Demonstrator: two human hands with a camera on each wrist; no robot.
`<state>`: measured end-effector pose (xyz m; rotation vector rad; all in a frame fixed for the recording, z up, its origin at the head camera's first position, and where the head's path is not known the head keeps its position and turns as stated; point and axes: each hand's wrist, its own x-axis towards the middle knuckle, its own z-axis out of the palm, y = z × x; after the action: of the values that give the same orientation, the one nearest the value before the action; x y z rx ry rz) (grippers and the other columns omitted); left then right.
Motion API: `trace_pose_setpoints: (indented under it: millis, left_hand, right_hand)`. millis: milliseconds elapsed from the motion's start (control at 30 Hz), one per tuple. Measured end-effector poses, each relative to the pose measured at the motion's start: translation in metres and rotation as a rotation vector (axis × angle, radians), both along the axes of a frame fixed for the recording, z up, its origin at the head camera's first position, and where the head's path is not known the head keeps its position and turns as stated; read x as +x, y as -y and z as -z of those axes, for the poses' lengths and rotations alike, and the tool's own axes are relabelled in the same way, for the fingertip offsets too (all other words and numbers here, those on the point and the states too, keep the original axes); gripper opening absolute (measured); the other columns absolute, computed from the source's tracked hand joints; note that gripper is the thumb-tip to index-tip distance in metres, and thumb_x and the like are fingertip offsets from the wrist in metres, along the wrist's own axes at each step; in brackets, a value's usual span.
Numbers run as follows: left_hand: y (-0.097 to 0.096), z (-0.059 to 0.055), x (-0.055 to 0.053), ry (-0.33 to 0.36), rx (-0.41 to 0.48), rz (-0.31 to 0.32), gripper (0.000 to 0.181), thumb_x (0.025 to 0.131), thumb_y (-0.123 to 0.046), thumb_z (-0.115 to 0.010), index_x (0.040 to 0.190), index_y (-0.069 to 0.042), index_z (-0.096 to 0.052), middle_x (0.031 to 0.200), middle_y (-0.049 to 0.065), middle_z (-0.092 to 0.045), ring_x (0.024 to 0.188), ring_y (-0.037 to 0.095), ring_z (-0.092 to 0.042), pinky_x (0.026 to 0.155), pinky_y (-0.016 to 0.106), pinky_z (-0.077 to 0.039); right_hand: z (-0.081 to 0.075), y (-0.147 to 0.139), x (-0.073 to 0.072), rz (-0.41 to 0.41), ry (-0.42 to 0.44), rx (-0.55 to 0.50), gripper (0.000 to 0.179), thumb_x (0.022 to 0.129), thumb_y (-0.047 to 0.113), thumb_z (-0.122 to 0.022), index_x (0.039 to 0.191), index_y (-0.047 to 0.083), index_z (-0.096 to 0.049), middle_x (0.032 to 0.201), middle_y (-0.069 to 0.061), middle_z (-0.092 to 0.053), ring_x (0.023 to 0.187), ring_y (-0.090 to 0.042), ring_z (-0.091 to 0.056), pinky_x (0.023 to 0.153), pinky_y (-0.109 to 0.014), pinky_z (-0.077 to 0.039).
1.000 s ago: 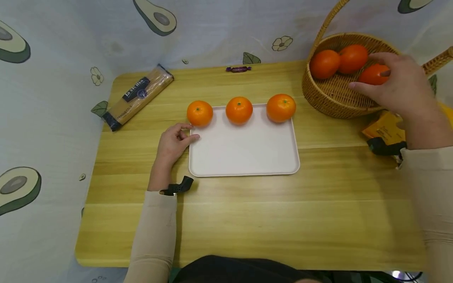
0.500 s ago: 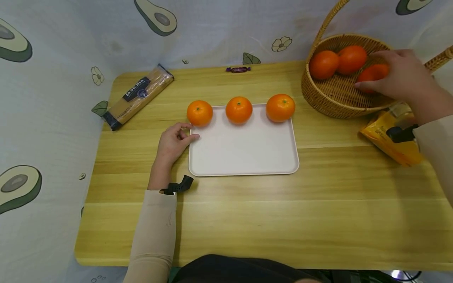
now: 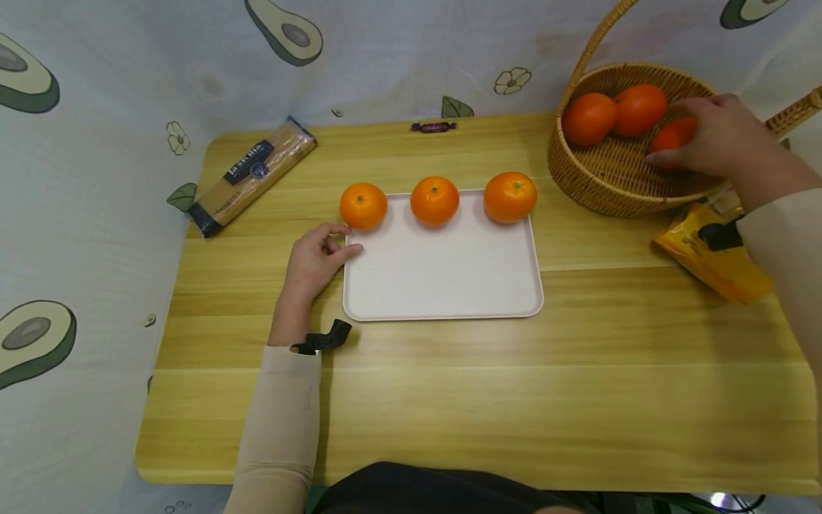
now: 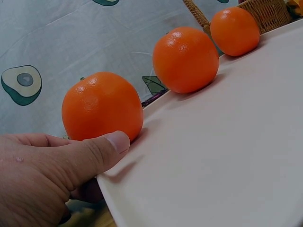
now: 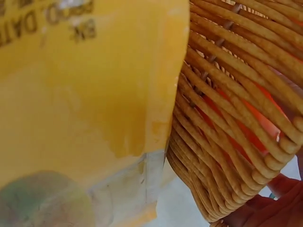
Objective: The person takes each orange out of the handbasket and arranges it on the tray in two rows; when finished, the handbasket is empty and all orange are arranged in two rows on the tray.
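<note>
Right hand [image 3: 726, 139] has thumb and fingers round the reddish fruit [image 3: 673, 137] inside the basket [image 3: 576, 182]. Looks smooth, maybe slick, probably firm and light, so I'd hold its middle. Mind the basket's raised rim; there's room over the tray's [image 3: 443, 278] near half. Left hand's [image 3: 312, 260] at the tray edge, can't tell if it's pinching.

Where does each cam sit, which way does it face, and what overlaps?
Head: on the head, facing forward and down at the table; shows left hand, right hand, beige sleeves, dark clothing.
Left wrist: on that wrist, facing across the tray toward three oranges; shows the left hand, lower left.
Right wrist: on that wrist, facing a yellow packet and the wicker basket; shows part of the right hand, lower right.
Head and left wrist share the tray and all three oranges.
</note>
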<state>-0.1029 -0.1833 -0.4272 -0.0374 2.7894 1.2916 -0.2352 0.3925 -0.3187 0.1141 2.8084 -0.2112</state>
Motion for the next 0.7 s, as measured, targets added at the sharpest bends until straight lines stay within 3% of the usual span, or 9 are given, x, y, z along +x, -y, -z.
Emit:
trace_pose_setpoints:
  millis: [400, 700]
  left_hand:
    - [0.000, 0.000, 0.000, 0.006, 0.005, -0.002, 0.039, 0.088, -0.035, -0.081, 0.119, -0.013, -0.069, 0.080, 0.006, -0.057, 0.072, 0.023, -0.049, 0.065, 0.032, -0.039]
    - [0.001, 0.000, 0.000, 0.011, 0.007, -0.002, 0.039, 0.088, -0.034, -0.082, 0.119, -0.014, -0.069, 0.080, 0.006, -0.057, 0.071, 0.023, -0.049, 0.064, 0.031, -0.039]
  right_hand:
    - [0.006, -0.006, -0.005, -0.023, -0.010, 0.027, 0.102, 0.094, 0.056, -0.063, 0.162, 0.001, -0.010, 0.162, -0.041, -0.002, 0.145, -0.063, -0.011, 0.108, -0.079, -0.022]
    - [0.012, -0.011, -0.008, -0.093, -0.016, 0.080, 0.096, 0.096, 0.051, -0.061, 0.158, -0.008, -0.016, 0.145, -0.046, -0.030, 0.132, -0.067, -0.025, 0.103, -0.076, -0.029]
